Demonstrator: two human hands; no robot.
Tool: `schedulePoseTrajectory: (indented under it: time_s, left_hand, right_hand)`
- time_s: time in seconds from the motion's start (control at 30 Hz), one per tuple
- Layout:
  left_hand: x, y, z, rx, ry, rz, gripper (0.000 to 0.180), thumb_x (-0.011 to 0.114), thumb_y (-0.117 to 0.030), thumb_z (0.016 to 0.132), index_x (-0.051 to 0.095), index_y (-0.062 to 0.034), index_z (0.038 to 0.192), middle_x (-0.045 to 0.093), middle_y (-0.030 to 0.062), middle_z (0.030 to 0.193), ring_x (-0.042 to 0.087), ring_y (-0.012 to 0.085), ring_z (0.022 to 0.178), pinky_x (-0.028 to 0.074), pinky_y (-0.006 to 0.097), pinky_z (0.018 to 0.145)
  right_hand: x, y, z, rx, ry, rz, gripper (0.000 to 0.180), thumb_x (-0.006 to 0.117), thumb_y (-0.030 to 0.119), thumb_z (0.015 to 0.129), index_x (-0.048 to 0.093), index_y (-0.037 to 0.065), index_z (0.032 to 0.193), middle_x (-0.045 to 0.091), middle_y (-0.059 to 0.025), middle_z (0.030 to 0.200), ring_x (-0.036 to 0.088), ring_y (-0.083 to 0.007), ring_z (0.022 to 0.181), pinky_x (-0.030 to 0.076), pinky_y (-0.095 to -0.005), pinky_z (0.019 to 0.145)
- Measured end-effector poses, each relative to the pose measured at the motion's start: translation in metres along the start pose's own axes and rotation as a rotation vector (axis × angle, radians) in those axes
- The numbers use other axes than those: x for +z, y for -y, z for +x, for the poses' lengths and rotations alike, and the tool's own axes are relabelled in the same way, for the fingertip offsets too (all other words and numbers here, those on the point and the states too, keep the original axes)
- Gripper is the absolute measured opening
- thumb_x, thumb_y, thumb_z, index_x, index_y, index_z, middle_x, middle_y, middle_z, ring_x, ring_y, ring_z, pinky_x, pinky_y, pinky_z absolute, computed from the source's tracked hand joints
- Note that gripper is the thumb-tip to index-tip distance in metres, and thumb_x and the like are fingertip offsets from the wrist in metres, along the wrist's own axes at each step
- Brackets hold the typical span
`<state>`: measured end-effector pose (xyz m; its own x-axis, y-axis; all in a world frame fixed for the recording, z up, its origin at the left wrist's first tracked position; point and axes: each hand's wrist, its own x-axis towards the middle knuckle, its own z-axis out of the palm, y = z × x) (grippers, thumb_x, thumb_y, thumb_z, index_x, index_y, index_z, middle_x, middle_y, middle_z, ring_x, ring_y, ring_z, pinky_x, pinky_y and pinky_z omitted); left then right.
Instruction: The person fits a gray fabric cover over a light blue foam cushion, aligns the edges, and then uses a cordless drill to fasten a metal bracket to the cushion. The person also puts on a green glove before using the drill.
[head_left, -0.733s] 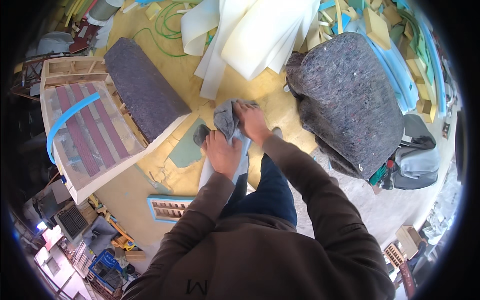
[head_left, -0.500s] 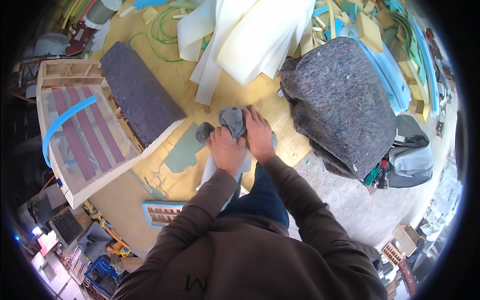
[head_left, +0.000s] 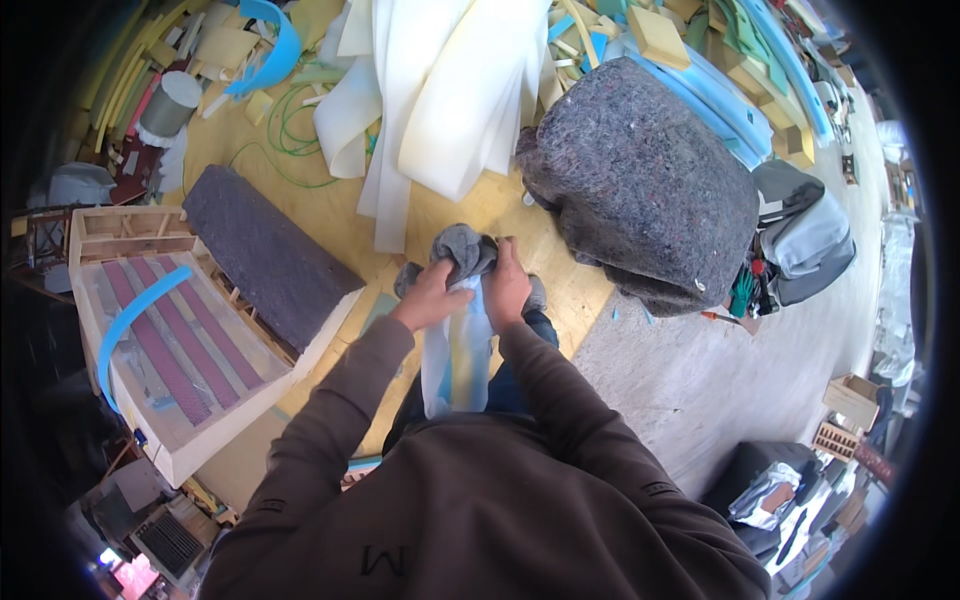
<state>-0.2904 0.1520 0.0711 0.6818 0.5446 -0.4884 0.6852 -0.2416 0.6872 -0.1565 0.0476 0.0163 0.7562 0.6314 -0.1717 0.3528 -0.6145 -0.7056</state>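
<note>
My left hand and right hand both close around a bunched grey felt wad, held at my waist above the plywood floor; a pale plastic sheet hangs below.

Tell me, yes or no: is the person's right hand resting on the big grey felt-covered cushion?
No. The right hand grips a small grey felt wad together with the left hand, apart from the big cushion.
</note>
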Motion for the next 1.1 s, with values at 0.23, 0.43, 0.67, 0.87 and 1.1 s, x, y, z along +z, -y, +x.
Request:
schedulePoseTrajectory:
  time_s: [0.23,0.43,0.67,0.87,1.1]
  left_hand:
    - [-0.004,-0.011,0.001,-0.112,0.014,0.159,0.082,0.087,-0.047,0.088,0.059,-0.004,0.152,0.062,0.0234,0.156,0.057,0.0437,0.147,0.041,0.065,0.119]
    - [0.016,-0.04,-0.022,-0.19,-0.136,0.233,0.073,0.089,-0.046,0.087,0.064,-0.0078,0.144,0.068,0.0163,0.147,0.061,0.0396,0.14,0.045,0.066,0.112]
    - [0.028,-0.037,-0.023,-0.183,-0.327,0.22,0.055,0.088,-0.034,0.088,0.066,-0.0108,0.133,0.068,0.0126,0.139,0.062,0.0395,0.135,0.048,0.068,0.102]
    - [0.033,-0.04,-0.025,-0.086,-0.406,0.328,0.045,0.086,-0.033,0.089,0.065,-0.0116,0.122,0.07,0.0126,0.127,0.066,0.0392,0.126,0.049,0.064,0.094]
    - [0.048,-0.025,-0.023,0.001,-0.471,0.355,0.045,0.083,-0.033,0.092,0.063,-0.0077,0.123,0.071,0.0176,0.122,0.066,0.0422,0.122,0.049,0.061,0.096]
  right_hand:
    - [-0.004,0.004,0.001,-0.106,0.003,-0.074,0.047,0.059,0.003,0.098,0.058,0.011,0.144,0.062,-0.013,0.152,0.075,-0.0445,0.111,0.059,-0.0567,0.088]
    - [-0.014,-0.013,-0.005,-0.188,0.046,-0.085,0.05,0.065,0.002,0.093,0.057,0.009,0.142,0.059,-0.0211,0.151,0.076,-0.047,0.106,0.062,-0.056,0.087]
    - [0.012,-0.006,-0.009,-0.049,0.008,0.053,0.053,0.064,0.0,0.095,0.058,0.013,0.146,0.062,-0.0162,0.148,0.073,-0.049,0.109,0.059,-0.0578,0.087]
    - [0.016,-0.011,-0.016,0.038,-0.035,0.134,0.051,0.062,0.007,0.099,0.057,0.013,0.149,0.057,-0.0099,0.161,0.073,-0.0484,0.113,0.06,-0.0562,0.088]
    - [0.001,-0.022,-0.033,0.017,0.057,0.03,0.059,0.061,0.005,0.098,0.051,0.01,0.156,0.049,-0.0163,0.169,0.075,-0.0485,0.107,0.061,-0.0568,0.085]
